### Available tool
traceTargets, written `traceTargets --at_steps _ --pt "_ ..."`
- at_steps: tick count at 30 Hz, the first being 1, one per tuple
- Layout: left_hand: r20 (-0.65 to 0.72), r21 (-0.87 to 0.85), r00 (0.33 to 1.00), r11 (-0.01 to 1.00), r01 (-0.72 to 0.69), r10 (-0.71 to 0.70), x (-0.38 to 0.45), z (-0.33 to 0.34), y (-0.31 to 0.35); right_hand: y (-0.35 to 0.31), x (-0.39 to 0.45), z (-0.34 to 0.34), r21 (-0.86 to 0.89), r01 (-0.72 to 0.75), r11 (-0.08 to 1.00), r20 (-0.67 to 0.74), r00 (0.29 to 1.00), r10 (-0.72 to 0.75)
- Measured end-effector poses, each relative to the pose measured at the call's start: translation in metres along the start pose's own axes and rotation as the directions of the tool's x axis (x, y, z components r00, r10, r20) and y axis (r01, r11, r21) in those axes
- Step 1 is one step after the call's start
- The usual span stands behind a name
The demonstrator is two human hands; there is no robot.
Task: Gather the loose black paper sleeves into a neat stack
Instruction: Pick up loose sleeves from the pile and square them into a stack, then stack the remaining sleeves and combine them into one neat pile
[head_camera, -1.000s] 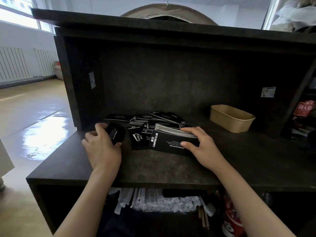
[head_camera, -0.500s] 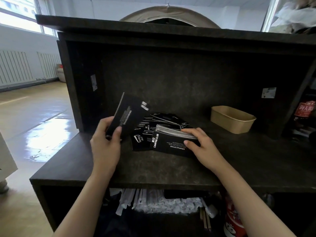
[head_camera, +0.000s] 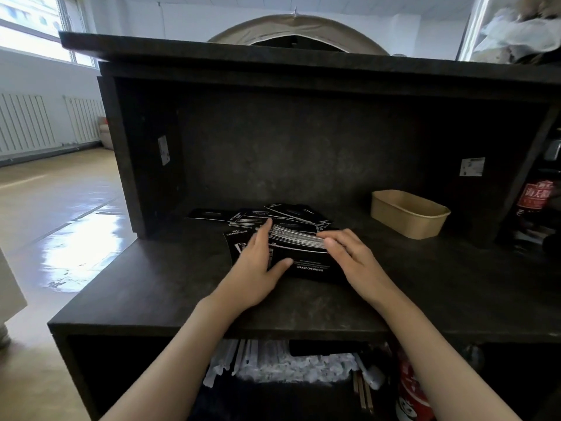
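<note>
A thick stack of black paper sleeves (head_camera: 306, 262) with white print lies on the dark shelf (head_camera: 151, 287), near its middle. My left hand (head_camera: 258, 262) lies against the stack's left side, fingers straight along its edge and thumb on its front. My right hand (head_camera: 349, 253) rests on the stack's right end, fingers laid over the top edges. Several loose black sleeves (head_camera: 243, 218) lie scattered behind and to the left of the stack, some partly hidden by my left hand.
A tan paper tray (head_camera: 409, 212) stands at the back right of the shelf. The cabinet's dark back wall and side wall (head_camera: 127, 153) close in the space. Wrapped straws (head_camera: 273, 364) and a red cup (head_camera: 409, 390) sit in the compartment below.
My left hand lifted a loose sleeve from the shelf's left, carried it right and laid it on the stack. It now lies flat against the stack. My right hand stayed on the stack.
</note>
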State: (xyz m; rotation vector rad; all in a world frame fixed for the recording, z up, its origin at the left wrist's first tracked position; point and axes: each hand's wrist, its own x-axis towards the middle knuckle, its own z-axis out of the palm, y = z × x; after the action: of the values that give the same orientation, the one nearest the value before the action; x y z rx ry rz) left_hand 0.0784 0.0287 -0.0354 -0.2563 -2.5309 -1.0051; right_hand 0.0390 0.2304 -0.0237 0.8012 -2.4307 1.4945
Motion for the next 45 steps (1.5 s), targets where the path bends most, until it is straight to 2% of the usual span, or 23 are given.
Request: traceTargets --at_steps 3,8,10,13,18,25,28,33,38,40,41,42,44,45 --pt "-0.008 -0.065 0.999 0.997 0.045 -0.045 0.006 0.018 0.007 0.002 0.000 0.000 0.036 -0.006 0.999 0.001 1.000 0.006" --pt "-0.079 -0.103 0.997 0.995 0.008 -0.016 0.006 0.014 0.006 0.003 0.003 -0.002 -0.140 0.081 0.987 -0.092 0.991 -0.094" --pt "-0.061 -0.046 0.998 0.999 -0.027 0.024 0.003 0.013 0.006 0.003 0.003 -0.002 -0.170 0.117 0.978 -0.101 0.986 -0.136" --pt "-0.048 0.073 0.997 0.996 -0.054 0.058 0.000 0.016 0.005 0.005 0.002 0.000 -0.261 0.087 0.961 0.003 0.996 -0.089" --pt "-0.069 0.142 0.996 0.988 -0.053 0.063 -0.003 0.016 0.007 0.004 0.001 0.000 -0.327 0.042 0.944 0.029 0.999 -0.034" --pt "-0.042 0.123 0.994 0.988 -0.091 0.097 -0.004 0.015 0.008 -0.003 -0.004 -0.003 -0.332 0.019 0.943 0.056 0.998 0.000" --pt "0.003 0.099 0.995 0.990 -0.098 0.098 -0.003 0.015 0.009 -0.005 -0.009 -0.003 -0.322 -0.009 0.947 0.015 1.000 0.015" --pt "0.179 0.018 0.983 0.998 -0.055 0.051 0.013 0.015 0.027 -0.005 -0.012 -0.028 -0.202 -0.138 0.970 -0.114 0.987 0.117" --pt "0.205 -0.088 0.977 0.996 -0.035 0.053 0.061 0.044 0.073 0.010 -0.003 -0.082 0.118 -0.269 0.956 -0.275 0.916 0.292" --pt "0.244 -0.104 0.969 0.995 -0.013 0.038 0.079 0.067 0.089 0.022 -0.001 -0.104 0.168 -0.315 0.934 -0.306 0.884 0.353" --pt "0.267 -0.075 0.963 0.997 -0.017 0.037 0.085 0.082 0.092 0.031 -0.001 -0.112 0.097 -0.362 0.927 -0.311 0.874 0.374" --pt "0.275 0.003 0.961 1.000 -0.030 0.028 0.089 0.099 0.093 0.043 -0.002 -0.118 -0.125 -0.404 0.906 -0.300 0.886 0.353" --pt "0.228 0.276 0.973 0.956 -0.101 0.038 0.091 0.128 0.090 0.067 -0.008 -0.118 -0.602 -0.408 0.687 -0.279 0.913 0.298" --pt "0.203 0.367 0.977 0.919 -0.144 0.072 0.092 0.137 0.087 0.075 -0.011 -0.116 -0.706 -0.379 0.598 -0.284 0.925 0.251"
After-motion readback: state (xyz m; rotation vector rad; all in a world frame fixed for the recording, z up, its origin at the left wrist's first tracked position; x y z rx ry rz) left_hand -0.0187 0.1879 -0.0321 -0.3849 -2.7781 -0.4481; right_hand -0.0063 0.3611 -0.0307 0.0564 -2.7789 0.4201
